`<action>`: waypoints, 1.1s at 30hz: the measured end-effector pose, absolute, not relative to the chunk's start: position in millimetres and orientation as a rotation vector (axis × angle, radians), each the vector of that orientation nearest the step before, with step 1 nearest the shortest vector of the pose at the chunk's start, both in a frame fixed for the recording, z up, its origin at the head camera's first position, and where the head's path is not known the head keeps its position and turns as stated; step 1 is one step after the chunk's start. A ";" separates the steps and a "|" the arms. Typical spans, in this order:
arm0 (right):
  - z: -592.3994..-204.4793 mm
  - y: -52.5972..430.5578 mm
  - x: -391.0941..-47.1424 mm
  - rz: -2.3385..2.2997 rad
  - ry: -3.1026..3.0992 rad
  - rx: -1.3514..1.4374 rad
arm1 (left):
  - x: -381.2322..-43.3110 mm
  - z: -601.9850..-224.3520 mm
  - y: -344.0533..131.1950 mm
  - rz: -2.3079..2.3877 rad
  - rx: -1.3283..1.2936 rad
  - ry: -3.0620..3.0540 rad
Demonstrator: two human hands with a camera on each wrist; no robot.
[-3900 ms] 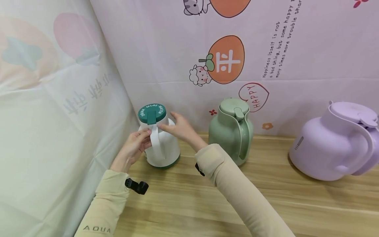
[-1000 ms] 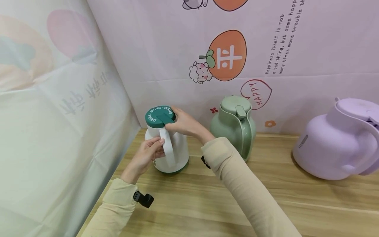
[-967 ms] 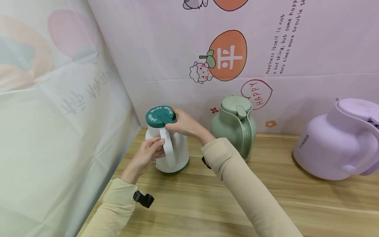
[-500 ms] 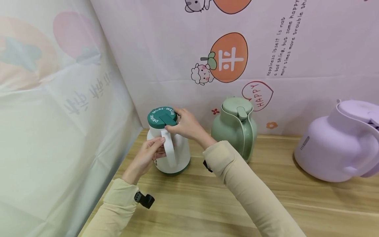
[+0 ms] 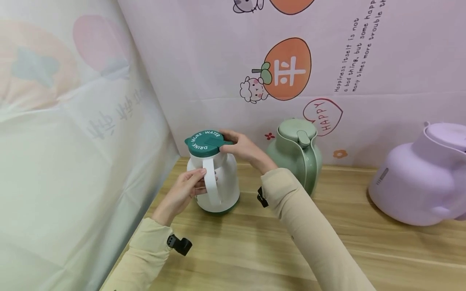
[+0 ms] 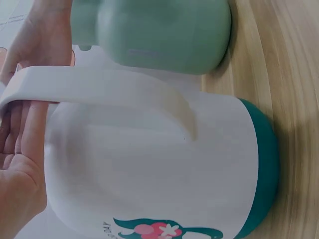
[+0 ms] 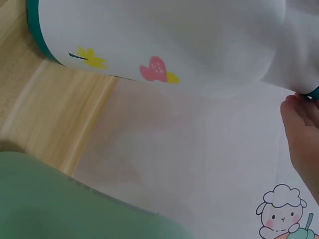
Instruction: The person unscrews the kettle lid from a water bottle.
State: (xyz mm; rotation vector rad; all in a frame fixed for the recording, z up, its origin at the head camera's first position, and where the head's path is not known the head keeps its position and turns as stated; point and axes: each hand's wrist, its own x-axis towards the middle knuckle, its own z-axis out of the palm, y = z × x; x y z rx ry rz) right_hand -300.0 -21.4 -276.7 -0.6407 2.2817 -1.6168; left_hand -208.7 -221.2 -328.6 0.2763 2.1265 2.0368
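Observation:
A white thermos jug [image 5: 227, 178] with a green lid [image 5: 202, 146] and a green base stands upright on the wooden table. My left hand [image 5: 182, 192] holds its white handle [image 5: 210, 178] near the top, thumb on the near side. My right hand [image 5: 245, 149] grips the right side of the lid, with the thumb by the lid's tab, which points right. In the left wrist view, the jug's handle [image 6: 109, 84] passes between both hands. At the right edge of the right wrist view, the right hand [image 7: 304, 137] touches the lid, mostly cut off there.
A sage green jug [image 5: 280, 155] stands just right of the white one, partly behind my right forearm. Farther right is a lilac jug [image 5: 407, 182], cut off by the frame. A printed cloth [image 5: 218, 81] hangs behind, and another cloth [image 5: 73, 182] rises along the left.
The lid has turned anticlockwise on the jug, its tab swinging from over the handle to the right. My right hand has taken hold of the lid; my left hand keeps holding the handle.

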 end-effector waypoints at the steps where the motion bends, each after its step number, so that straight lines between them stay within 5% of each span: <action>1: -276.6 -21.0 -299.5 -1.623 2.281 -0.638 | -209.0 -328.0 -220.6 2.035 0.282 2.120; 23: -277.0 -20.2 -296.6 -1.732 2.496 -0.509 | -208.4 -327.0 -221.5 2.013 0.285 2.140; 33: -267.0 -45.7 -269.4 -1.320 3.061 -0.956 | -208.6 -326.3 -222.3 2.059 0.277 2.061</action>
